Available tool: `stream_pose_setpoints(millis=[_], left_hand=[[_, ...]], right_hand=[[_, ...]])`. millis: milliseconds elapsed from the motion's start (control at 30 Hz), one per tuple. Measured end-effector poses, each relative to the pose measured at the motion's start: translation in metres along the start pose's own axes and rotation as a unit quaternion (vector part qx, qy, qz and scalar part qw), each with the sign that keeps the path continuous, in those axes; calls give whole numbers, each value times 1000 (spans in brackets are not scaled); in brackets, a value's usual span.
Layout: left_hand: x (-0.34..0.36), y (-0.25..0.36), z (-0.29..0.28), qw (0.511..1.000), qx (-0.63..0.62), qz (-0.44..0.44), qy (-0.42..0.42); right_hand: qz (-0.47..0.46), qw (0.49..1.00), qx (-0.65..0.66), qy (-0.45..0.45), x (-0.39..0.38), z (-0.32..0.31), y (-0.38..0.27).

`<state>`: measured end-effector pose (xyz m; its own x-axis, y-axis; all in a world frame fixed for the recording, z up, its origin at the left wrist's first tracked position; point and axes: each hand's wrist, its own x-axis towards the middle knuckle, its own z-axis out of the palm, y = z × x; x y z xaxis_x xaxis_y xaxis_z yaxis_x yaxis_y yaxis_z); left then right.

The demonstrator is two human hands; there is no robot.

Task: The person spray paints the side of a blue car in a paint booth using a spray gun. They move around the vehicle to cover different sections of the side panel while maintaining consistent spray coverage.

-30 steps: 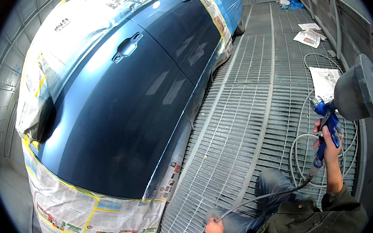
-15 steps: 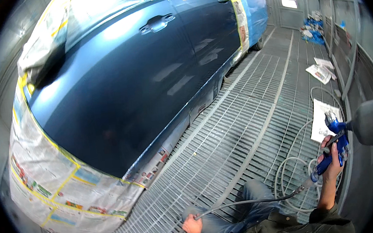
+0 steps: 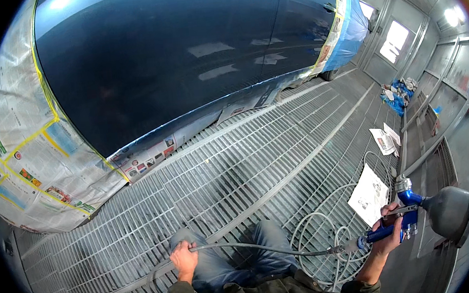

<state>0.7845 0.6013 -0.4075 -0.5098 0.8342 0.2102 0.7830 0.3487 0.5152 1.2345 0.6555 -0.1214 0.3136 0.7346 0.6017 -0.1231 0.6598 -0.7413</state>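
— What had changed just then, going from the car (image 3: 182, 56) rightward?

— I had swung my head. A moment before, the car lay slantwise with its masked window showing; now its dark door panel filled the top, closer, and the window was out of view. I judged I was lining up on the lower door, crouched on the grating (image 3: 236, 163).

— And your hands?

— Below the car, my left hand (image 3: 184, 259) was closed round the grey hose (image 3: 266, 248), lower than it had been. Far right of the car, my right hand (image 3: 388, 228) was wrapped round the blue spray gun (image 3: 398, 227), its grey cup (image 3: 452, 214) pointing away from the car. The gun had dropped from its raised position.

— Any papers?

— Left of the car door, newsprint (image 3: 29, 164) with yellow tape covered the end; a printed strip ran under the sill. Right of the car, blue film (image 3: 350, 30) wrapped the other end, and white sheets (image 3: 370, 195) lay on the grating beside the coiled hose.
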Motion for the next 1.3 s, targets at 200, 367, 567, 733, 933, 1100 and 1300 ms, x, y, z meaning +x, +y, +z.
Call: stream_pose_setpoints(millis=[200, 367, 567, 733, 933, 1100, 1300], left_hand=[[0, -6, 2, 1000, 0, -10, -8], [0, -11, 4, 1000, 14, 3, -9], [-1, -9, 5, 1000, 12, 13, -8], [-3, -2, 4, 999, 12, 30, 9], [-5, 10, 3, 1000, 12, 23, 12], [-7, 14, 3, 999, 41, 10, 4], [-9, 17, 0, 999, 42, 24, 20]], right_hand=[[73, 991, 31, -107, -10, 27, 1], [169, 978, 33, -120, -36, 38, -2], [205, 972, 36, -108, -39, 42, 1], [148, 985, 30, -80, -24, 29, 11], [113, 993, -13, -15, -6, 2, 12], [82, 993, -34, 79, 4, -17, 11], [52, 985, -62, 152, 11, -36, 17]])
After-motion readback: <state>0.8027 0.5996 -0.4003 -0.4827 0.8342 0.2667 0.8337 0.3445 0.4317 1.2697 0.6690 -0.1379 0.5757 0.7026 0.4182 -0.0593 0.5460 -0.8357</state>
